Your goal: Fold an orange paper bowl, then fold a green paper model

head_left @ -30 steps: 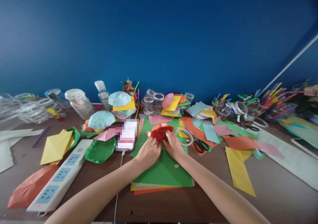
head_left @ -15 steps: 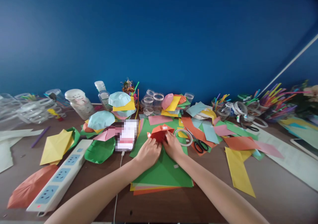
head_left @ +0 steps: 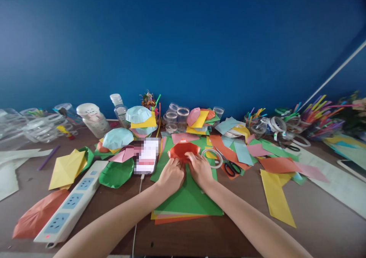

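A red-orange folded paper piece (head_left: 183, 151) stands on a stack of green paper (head_left: 188, 201), opened into a shallow, hollow, many-sided form. My left hand (head_left: 171, 176) grips its lower left side with the fingers curled. My right hand (head_left: 200, 170) holds its lower right side, fingertips against the fold. The two hands are close together, and they hide the bottom of the piece.
A tape roll (head_left: 212, 158) and black-handled scissors (head_left: 232, 169) lie just right of my right hand. A pixelated phone (head_left: 146, 156) lies to the left, its white cable running toward me. A white power strip (head_left: 71, 201), folded paper shapes, loose sheets, clear containers and colored straws cover the table.
The red-orange piece has spread open into a wider hollow shape, and its white-marked flap no longer shows. Both hands still hold it. The view has shifted slightly.
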A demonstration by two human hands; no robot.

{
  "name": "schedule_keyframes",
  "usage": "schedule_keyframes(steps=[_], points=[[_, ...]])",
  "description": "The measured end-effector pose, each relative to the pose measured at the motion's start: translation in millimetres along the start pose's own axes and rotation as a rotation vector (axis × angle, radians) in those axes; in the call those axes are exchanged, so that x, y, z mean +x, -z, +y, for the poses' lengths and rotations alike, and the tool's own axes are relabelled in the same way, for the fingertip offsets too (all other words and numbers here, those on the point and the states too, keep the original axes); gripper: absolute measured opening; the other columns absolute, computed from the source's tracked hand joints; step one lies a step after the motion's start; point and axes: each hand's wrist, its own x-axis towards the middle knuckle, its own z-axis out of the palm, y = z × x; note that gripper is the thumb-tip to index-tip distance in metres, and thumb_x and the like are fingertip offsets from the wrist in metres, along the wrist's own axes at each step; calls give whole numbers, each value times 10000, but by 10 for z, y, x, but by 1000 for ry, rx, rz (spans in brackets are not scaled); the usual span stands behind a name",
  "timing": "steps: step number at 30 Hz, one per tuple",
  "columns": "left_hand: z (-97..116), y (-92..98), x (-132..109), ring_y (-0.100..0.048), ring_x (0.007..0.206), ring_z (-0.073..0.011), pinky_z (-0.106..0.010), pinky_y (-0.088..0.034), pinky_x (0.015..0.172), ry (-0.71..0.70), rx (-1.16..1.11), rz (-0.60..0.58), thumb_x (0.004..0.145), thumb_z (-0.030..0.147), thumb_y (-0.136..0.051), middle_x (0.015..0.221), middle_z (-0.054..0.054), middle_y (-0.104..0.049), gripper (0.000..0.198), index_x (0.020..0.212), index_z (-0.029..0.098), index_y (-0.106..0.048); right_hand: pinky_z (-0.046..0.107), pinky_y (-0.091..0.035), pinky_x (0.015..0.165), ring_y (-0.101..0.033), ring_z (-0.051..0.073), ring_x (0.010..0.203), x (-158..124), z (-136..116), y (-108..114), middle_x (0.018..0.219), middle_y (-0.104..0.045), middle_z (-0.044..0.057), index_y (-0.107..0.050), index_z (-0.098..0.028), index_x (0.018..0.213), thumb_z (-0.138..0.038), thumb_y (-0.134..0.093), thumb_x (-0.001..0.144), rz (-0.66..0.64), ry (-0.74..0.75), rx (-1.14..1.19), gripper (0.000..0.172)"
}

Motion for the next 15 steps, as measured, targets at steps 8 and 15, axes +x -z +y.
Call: schedule_keyframes(steps=[8, 15], points=[[-21, 15, 10, -502, 806, -248, -382, -324, 774, 1, -32, -39, 791, 194, -485, 770, -102, -642, 201, 827, 98, -657, 349, -294, 770, -547, 232, 846, -84, -43, 21, 751, -662, 75, -481, -138, 1188, -79, -442, 840, -89, 141, -289, 356], [-46, -5, 21, -499, 823, -250, -398, -341, 782, 7, -77, -42, 766, 190, -498, 767, -103, -633, 190, 845, 106, -650, 352, -290, 783, -532, 226, 878, -116, -49, 14, 825, -650, 91, -458, -119, 1203, -98, -436, 859, -75, 220, -305, 346]])
